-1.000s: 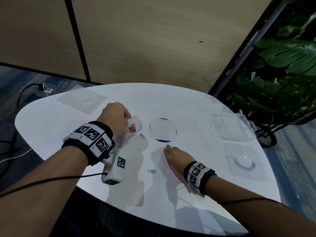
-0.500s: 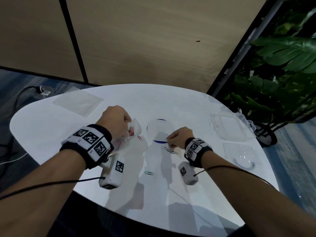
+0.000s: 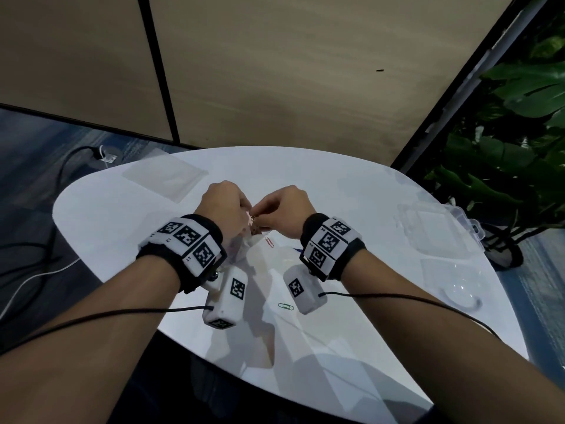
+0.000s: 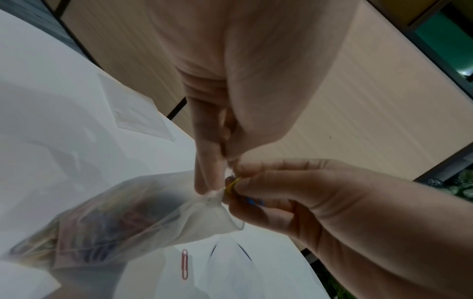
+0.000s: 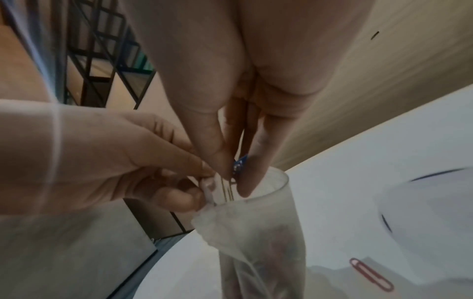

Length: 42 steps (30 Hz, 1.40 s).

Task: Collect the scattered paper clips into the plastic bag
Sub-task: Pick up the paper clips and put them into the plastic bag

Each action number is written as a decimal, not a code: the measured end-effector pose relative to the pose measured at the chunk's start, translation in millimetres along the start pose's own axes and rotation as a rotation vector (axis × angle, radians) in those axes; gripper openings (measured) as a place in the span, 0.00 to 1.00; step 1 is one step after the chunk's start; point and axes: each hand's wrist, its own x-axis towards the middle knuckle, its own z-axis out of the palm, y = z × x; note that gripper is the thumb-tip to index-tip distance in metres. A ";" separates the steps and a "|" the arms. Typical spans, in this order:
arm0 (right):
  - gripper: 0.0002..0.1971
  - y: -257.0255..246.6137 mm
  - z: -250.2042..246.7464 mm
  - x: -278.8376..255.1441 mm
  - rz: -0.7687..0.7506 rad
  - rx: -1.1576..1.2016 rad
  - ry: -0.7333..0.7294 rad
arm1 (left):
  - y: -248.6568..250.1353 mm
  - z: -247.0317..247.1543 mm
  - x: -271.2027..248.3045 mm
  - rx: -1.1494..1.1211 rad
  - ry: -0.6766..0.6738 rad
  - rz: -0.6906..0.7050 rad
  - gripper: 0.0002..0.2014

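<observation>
My left hand (image 3: pixel 224 203) pinches the rim of a small clear plastic bag (image 4: pixel 122 214), which holds several coloured paper clips and hangs open above the white table (image 3: pixel 122 228). At the bag's mouth (image 5: pixel 256 194), my right hand (image 3: pixel 282 206) pinches paper clips (image 5: pixel 239 163) between thumb and fingers; a blue one and a yellow one (image 4: pixel 231 185) show. A red paper clip (image 3: pixel 269 242) lies on the table just under the hands. Nearer to me lies a green paper clip (image 3: pixel 286 306).
A flat clear bag (image 3: pixel 165 175) lies at the table's far left. A round lid with a dark blue edge (image 5: pixel 422 202) sits right of the red clip. Clear plastic boxes (image 3: pixel 434 231) and a clear tray (image 3: pixel 455 283) stand at the right, near a leafy plant (image 3: pixel 504 133).
My right hand picked clips up off the table and carried them left and up to the bag's mouth. The left hand lifted the bag slightly toward it.
</observation>
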 end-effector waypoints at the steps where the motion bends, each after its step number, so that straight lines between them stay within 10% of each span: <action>1: 0.07 -1.0 1.0 0.1 0.005 -0.011 -0.026 | -1.8 -1.1 0.9 -0.012 0.001 0.004 0.12; 5: 0.08 -6.7 4.5 -1.1 -0.063 -0.153 -0.099 | -6.7 -4.0 3.1 -0.046 0.024 0.006 0.11; 10: 0.15 22.8 -6.9 19.4 0.025 0.038 0.167 | -17.9 -13.0 5.6 -0.071 0.046 -0.027 0.14; 16: 0.24 89.3 45.1 -15.3 -0.163 -0.797 -0.376 | -21.9 -20.6 4.4 -0.073 0.037 -0.023 0.14; 24: 0.22 172.4 23.4 -104.6 -0.635 -1.019 -0.421 | -14.6 -20.9 -0.8 -0.053 0.014 -0.022 0.13; 34: 0.05 158.3 4.6 -86.6 -0.427 -0.967 -0.254 | -6.9 -13.7 -4.2 0.000 -0.009 -0.014 0.14; 39: 0.11 151.9 -31.3 -65.9 -0.246 -0.810 0.017 | -6.3 -11.6 -0.5 0.001 -0.011 -0.010 0.14; 42: 0.20 152.0 -29.2 -69.2 -0.123 -0.880 -0.123 | -3.5 -9.1 0.7 0.006 -0.013 -0.005 0.14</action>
